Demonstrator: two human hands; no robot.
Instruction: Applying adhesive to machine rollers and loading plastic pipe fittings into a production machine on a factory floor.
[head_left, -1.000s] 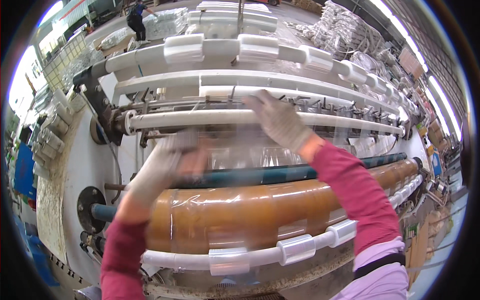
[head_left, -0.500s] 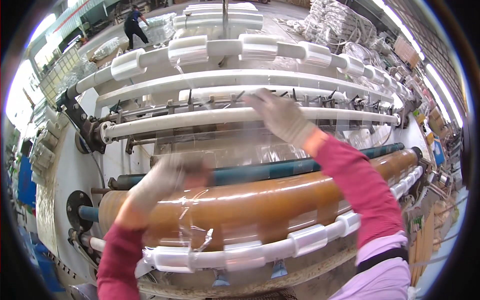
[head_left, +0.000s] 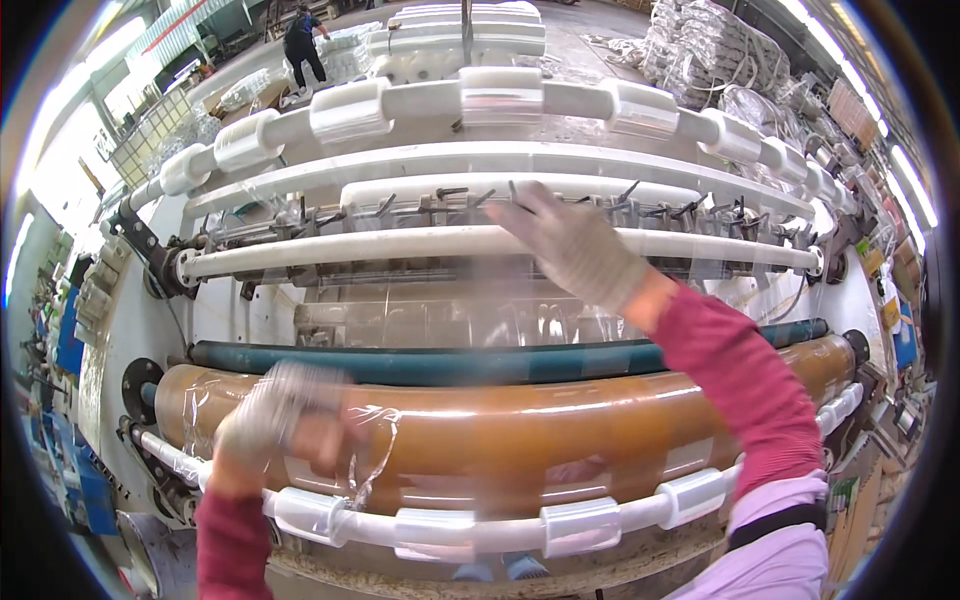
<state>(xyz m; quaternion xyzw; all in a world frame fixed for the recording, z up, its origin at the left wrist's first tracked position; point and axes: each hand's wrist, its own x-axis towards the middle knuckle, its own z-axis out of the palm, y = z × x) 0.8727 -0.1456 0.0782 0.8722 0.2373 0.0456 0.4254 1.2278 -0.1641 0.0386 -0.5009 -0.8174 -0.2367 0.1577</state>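
My right hand (head_left: 578,245), in a pale knit glove with bare fingertips, is over the long white roller (head_left: 400,250). Its fingers point left and are spread apart, with nothing visible in them. My left hand (head_left: 300,420), gloved likewise, hovers at the left part of the wide brown roller (head_left: 560,430). Motion smears its fingers, so I cannot tell whether they grip anything. A thin wrinkled strand of clear film (head_left: 388,450) trails beside it over the brown roller. Below, a near bar carries several rolls of clear film (head_left: 435,533).
A dark green roller (head_left: 450,365) runs behind the brown one. Adjustable black levers (head_left: 480,198) line a rail further back. Another bar at the far side holds several film rolls (head_left: 500,95). Wrapped bundles (head_left: 715,50) are stacked at the back right. A person (head_left: 302,45) stands far left.
My left hand has dropped nearer and to the left, from above the green roller to the brown roller's left part. My right hand stays over the white roller. The whole view has shifted slightly.
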